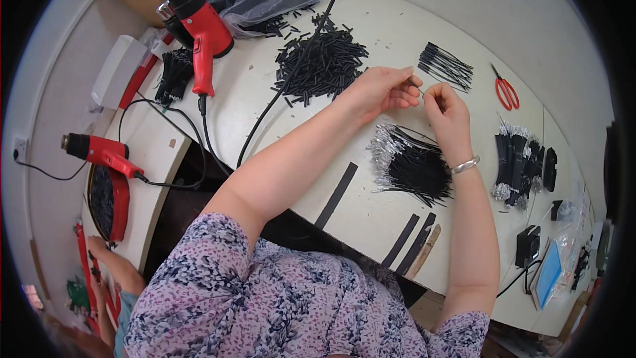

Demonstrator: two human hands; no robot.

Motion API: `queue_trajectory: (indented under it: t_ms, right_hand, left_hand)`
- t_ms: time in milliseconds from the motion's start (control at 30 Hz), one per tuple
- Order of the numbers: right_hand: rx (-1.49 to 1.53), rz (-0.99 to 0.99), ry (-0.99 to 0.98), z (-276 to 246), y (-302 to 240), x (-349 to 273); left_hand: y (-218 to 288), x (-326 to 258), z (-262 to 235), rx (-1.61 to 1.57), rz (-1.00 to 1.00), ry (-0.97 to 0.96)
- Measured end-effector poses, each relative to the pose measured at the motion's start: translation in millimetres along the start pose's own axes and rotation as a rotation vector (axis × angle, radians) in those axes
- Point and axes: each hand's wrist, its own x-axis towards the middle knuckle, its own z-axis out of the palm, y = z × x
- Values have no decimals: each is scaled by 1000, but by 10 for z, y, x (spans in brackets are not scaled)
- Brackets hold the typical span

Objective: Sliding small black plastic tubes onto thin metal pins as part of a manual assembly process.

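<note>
My left hand [389, 90] is raised over the table, thumb and fingertips pinching a small thin dark piece [415, 82]. It looks like a thin wire; whether a short black tube sits on it is too small to tell. Close by on the right, my right hand [448, 107] pinches the other end of it. Below both hands lies a bundle of black wires [419, 171] with bare silvery ends fanned to the left. A heap of short black tubes [321, 63] is left of my left hand. Beyond my right hand rests a row of black wires [447, 66].
Red-handled scissors [507, 91] and tied wire bundles [517, 162] lie to the right. Black strips [336, 195] are near the front edge. Two red heat guns [204, 36] with trailing cords stand left. A black cable [291, 73] crosses the tube heap. Another person's arm [119, 265] shows lower left.
</note>
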Motion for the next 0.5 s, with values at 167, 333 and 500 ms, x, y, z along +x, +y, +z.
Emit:
queue_trajectory:
  t_ms: [167, 333, 500]
  right_hand:
    - [-67, -35, 44, -7, 1, -2]
    - [-133, -76, 69, 57, -51, 15]
    - [-116, -58, 53, 26, -86, -5]
  left_hand:
    - [0, -35, 101, 128, 74, 84]
    - [23, -67, 41, 280, 67, 160]
    - [34, -53, 44, 326, 27, 162]
